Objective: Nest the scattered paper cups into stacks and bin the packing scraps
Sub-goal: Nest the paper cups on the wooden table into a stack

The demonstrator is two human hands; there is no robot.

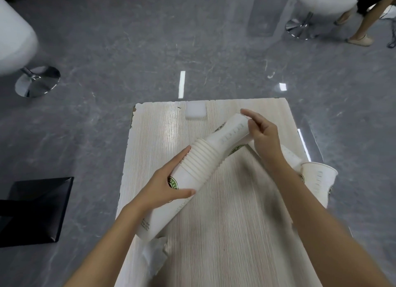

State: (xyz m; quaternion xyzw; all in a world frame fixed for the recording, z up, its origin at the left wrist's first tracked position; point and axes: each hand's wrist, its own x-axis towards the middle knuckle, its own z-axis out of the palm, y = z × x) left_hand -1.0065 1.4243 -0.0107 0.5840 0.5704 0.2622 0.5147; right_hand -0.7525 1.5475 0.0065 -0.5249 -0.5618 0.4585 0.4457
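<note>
Cup stack (205,156) lies diagonally over the table (225,233). Left hand (165,186) grips its lower half, thumb and fingers wrapped round it. Right hand (263,136) holds the upper end with curled fingers. A loose cup (319,179) lies at the right edge, foam (195,111) at the far edge, and wrap (153,256) at the near left.

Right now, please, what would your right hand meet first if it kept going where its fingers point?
Probably nothing: the right hand holds the cup stack at its far end, and its line passes right of the foam block, though depth is unclear.
</note>
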